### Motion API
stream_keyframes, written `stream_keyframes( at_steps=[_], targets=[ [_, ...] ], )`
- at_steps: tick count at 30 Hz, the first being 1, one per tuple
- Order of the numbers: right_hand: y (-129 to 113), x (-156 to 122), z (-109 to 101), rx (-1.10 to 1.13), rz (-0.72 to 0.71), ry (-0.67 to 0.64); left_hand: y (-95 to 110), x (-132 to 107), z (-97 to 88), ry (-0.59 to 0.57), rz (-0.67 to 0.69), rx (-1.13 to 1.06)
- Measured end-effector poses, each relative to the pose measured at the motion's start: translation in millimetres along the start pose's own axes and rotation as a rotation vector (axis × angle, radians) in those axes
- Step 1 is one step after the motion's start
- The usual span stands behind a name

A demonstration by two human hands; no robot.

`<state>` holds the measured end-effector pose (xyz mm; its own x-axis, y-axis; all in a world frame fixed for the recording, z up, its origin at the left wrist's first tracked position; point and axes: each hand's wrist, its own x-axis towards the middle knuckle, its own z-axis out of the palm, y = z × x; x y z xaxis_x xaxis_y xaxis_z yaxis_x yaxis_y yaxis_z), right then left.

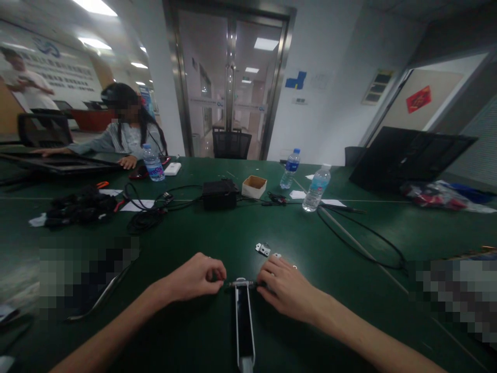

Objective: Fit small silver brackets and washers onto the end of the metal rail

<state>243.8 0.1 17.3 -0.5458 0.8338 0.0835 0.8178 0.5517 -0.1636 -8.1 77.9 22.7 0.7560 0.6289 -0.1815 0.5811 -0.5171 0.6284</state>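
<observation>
A long, narrow white-edged frame with a dark inside (244, 321) lies lengthwise on the green table in front of me. Across its far end runs a thin rod-like crosspiece (243, 283). My left hand (202, 277) is beside the crosspiece's left end, thumb and fingers curled into a pinch; whether anything is between them is too small to tell. From the other side, the curled fingers of my right hand (283, 285) close on the crosspiece's right end. Small metal brackets (263, 249) lie just beyond my right hand, partly hidden by it.
Farther back stand a black box (220, 195) with cables, a small open carton (254, 186) and clear water bottles (316, 189). Black gear (79, 204) lies to the left. Another person (130, 127) sits at the far left by a large dark panel. A black cable (365, 243) loops at right.
</observation>
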Motion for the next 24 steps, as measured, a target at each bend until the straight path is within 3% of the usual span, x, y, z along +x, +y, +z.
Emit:
stream_keyframes(
  at_steps=[5,16,24],
  targets=[
    [0,1,-1,0.067,0.009,-0.066,11,0,7.4,-0.024,-0.015,-0.071],
    [2,3,6,0.07,0.031,-0.059,7,4,16.0,0.019,-0.019,-0.061],
    [3,3,9,0.083,0.02,-0.047,12,4,22.8,0.047,-0.123,-0.138]
  ],
)
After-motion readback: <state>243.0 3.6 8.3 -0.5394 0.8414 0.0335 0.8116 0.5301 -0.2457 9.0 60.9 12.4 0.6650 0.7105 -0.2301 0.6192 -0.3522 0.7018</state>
